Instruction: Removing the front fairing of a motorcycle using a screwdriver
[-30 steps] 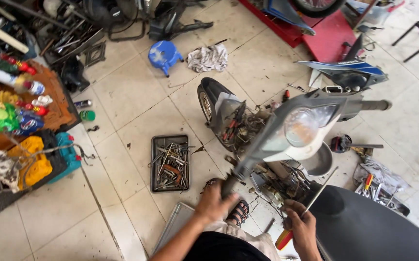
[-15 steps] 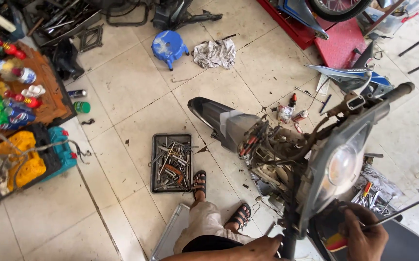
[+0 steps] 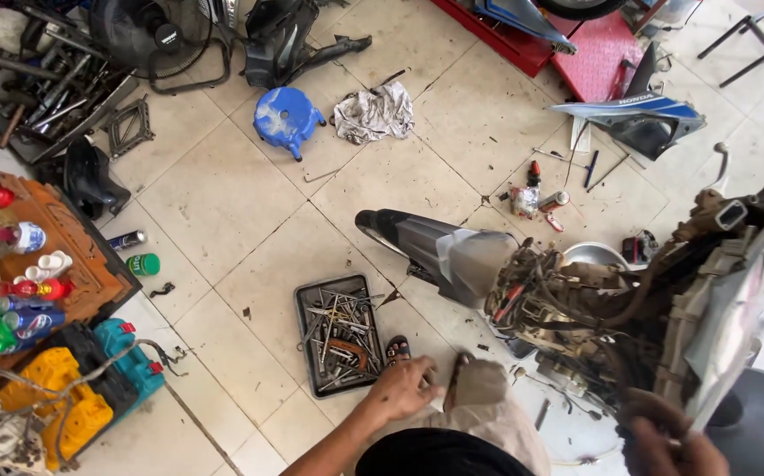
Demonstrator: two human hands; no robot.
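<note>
Tool tray (image 3: 311, 304) nr left hand (image 3: 406, 388), scooter (image 3: 576, 308) adjacent

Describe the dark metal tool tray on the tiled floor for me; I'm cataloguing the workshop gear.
The dark rectangular metal tool tray lies flat on the pale tiled floor, in front of the stripped motorbike. Its shallow raised rim holds a jumble of loose steel hand tools, mostly grey, with one rusty-brown piece. The person's left hand hovers near its lower right corner, beside a sandalled foot; contact cannot be told.
</note>
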